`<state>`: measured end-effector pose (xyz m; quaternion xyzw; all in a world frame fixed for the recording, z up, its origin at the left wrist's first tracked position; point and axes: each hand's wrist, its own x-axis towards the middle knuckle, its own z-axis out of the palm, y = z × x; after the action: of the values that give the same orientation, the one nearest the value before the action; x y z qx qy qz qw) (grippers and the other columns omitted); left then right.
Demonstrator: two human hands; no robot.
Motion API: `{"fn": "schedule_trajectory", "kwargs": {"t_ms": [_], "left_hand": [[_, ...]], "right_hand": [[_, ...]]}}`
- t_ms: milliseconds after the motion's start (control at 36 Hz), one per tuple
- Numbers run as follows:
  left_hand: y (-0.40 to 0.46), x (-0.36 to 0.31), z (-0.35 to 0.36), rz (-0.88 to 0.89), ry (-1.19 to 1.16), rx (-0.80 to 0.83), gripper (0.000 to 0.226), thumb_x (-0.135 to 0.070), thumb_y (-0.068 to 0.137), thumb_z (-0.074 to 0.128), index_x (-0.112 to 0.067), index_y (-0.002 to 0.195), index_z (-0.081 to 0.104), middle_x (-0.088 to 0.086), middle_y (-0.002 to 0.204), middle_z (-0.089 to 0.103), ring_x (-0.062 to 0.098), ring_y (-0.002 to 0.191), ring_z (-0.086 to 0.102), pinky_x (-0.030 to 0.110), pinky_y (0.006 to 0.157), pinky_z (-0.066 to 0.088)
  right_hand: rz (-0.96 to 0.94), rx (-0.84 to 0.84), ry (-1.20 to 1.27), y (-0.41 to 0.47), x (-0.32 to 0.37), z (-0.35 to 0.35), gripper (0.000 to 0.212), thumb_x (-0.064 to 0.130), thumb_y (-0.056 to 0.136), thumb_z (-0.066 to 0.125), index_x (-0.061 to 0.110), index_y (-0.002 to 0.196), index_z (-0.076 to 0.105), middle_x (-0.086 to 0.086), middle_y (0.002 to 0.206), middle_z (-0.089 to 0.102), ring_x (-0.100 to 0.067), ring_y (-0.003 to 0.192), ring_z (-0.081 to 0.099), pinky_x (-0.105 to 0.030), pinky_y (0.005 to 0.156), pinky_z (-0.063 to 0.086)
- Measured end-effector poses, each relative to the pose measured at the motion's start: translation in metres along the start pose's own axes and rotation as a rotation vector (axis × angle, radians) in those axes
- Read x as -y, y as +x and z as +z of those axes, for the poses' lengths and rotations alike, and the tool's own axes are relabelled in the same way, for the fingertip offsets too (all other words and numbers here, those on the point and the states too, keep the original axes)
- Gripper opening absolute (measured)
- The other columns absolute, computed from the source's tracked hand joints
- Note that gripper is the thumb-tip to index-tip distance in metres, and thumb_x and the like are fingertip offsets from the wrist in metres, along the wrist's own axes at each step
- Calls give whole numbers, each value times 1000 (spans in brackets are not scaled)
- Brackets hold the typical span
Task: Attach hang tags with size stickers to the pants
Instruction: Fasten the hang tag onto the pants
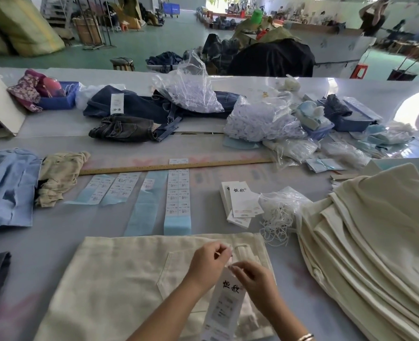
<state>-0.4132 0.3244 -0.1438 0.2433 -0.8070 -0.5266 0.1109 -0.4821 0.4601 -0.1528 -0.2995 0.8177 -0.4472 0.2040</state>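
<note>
- Cream pants (pixel 119 274) lay flat at the near edge of the table (pixel 55 225), waistband toward the right, a hang tag (pixel 228 299) resting over the pocket area.
- Left hand (pixel 209 260) was pinching something fine near the waistband, most likely the tag's string; the string itself was too thin to make out.
- Right hand (pixel 255 279) was pinching the top end of the hang tag, fingers curled, and the tag already carried a printed sticker low on its face.
- Judging by that, this pair looked mid-attachment: tag stickered, tie at the belt loop not yet clearly finished.
- Just right, a tall stack of folded cream pants (pixel 370 244) showed no tags from this angle, so whether it was done or waiting couldn't be told.
- Beyond the hands sat the supplies: size sticker sheets (pixel 178 193), some partly peeled, a small pile of blank hang tags (pixel 240 200), and a bag of white strings (pixel 279 212).
</note>
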Motion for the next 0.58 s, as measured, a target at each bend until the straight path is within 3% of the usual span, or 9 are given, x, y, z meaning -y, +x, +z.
{"fn": "schedule_trajectory", "kwargs": {"t_ms": [56, 167, 278, 333, 444, 500, 583], "left_hand": [[7, -5, 5, -25, -34, 41, 23, -28, 95, 56, -27, 73, 60, -11, 68, 61, 4, 66, 56, 17, 65, 46], [22, -7, 15, -66, -38, 120, 19, -30, 95, 56, -23, 77, 62, -6, 75, 63, 9, 72, 55, 27, 74, 47], [42, 1, 24, -125, -11, 154, 19, -33, 96, 53, -24, 84, 64, -3, 81, 66, 12, 77, 58, 31, 76, 49], [55, 10, 28, -148, 81, 128, 20, -31, 96, 51, -21, 93, 67, -4, 89, 66, 13, 85, 59, 30, 79, 48], [75, 28, 35, -133, 372, 177, 27, -27, 94, 51, -21, 118, 63, -1, 119, 57, 14, 107, 57, 25, 94, 44], [83, 32, 39, -124, 479, 205, 30, -28, 94, 50, -23, 121, 61, 0, 123, 55, 16, 112, 55, 28, 95, 44], [91, 33, 48, -113, 579, 209, 28, -32, 93, 52, -26, 118, 64, 0, 120, 57, 19, 112, 55, 32, 94, 46]], "right_hand": [[64, -35, 160, 1, -4, -2, 15, 17, 85, 69, 32, 80, 70, -12, 75, 69, -9, 63, 56, -21, 60, 44], [131, -47, 295, 6, -13, -8, 17, 11, 87, 65, 20, 73, 70, 9, 61, 64, 4, 56, 50, -11, 56, 38], [320, -60, 402, 18, -28, -12, 17, 11, 90, 59, 6, 75, 64, 12, 46, 46, -1, 45, 37, -15, 49, 32], [390, -56, 385, 27, -35, -14, 19, 8, 90, 55, 9, 72, 61, 12, 43, 41, -3, 42, 33, -16, 45, 28], [446, -22, 202, 46, -43, -15, 22, 9, 87, 55, 15, 67, 61, 9, 52, 52, -7, 49, 43, -19, 48, 33], [464, 0, 116, 57, -46, -13, 20, 11, 86, 54, 17, 68, 61, 0, 64, 57, -15, 61, 49, -23, 56, 36], [466, 31, -52, 70, -48, -9, 20, 14, 84, 53, 21, 67, 59, 4, 63, 56, -16, 69, 51, -24, 61, 37]]}}
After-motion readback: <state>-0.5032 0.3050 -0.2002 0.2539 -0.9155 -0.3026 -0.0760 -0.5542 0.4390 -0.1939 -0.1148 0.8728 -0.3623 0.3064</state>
